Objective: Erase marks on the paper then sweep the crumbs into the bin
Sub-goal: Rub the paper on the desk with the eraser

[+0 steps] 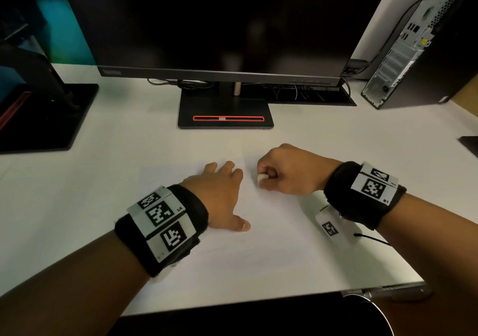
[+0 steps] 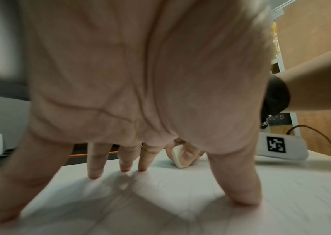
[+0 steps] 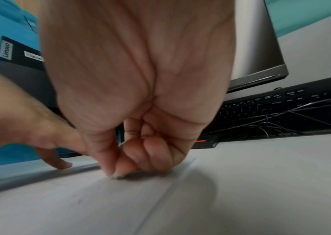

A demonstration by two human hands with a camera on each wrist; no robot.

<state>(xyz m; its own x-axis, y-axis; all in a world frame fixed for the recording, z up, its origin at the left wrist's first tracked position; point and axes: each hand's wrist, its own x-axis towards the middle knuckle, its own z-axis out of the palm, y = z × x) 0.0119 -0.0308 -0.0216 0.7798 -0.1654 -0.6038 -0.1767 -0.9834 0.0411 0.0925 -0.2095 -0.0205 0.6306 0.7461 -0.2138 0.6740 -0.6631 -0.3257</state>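
- Head view: left hand point(image 1: 222, 193) spread flat on the thin white paper sheet point(image 1: 271, 235) lying on the white surface point(image 1: 116, 154); right hand point(image 1: 289, 173) pinching a small off-white eraser point(image 1: 261, 178). Risk: creasing under hard rubbing.
- Left wrist view: straight fingertips point(image 2: 94, 173) pressing down; any lift could let the sheet slide.
- Right wrist view: curled fingers point(image 3: 150, 151) hiding the rubbing point; marks possibly missed. Bin unseen.

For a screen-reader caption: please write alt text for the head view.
A right hand pinches a white eraser against a paper on a white desk while the left hand presses flat on the sheet. A dark monitor stands behind, a computer tower at far right.
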